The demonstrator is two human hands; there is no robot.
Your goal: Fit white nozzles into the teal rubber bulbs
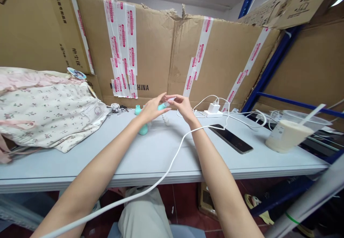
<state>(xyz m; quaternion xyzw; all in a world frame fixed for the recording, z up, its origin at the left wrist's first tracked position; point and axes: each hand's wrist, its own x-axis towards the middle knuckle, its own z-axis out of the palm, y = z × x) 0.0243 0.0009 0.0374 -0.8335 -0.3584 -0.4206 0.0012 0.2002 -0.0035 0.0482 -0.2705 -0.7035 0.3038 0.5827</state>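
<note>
Over the back middle of the table, my left hand [151,109] closes on a small teal bottle-like piece [162,106], most of it hidden by the fingers. The fingertips of my right hand [184,106] pinch a whitish translucent end piece [170,100] at its upper right. Just below the hands is a pale, clear-looking part [165,119] whose kind I cannot make out. A teal bottle-shaped piece [138,109] stands behind my left wrist. Another rounded teal piece [143,129] is under that wrist, partly covered.
A white cable [172,162] crosses over my right forearm. To the right lie a black phone [232,139], a white charger [214,108] and a drink cup with a straw [288,136]. A floral cloth bag [51,109] sits left; a cardboard wall [153,51] stands behind.
</note>
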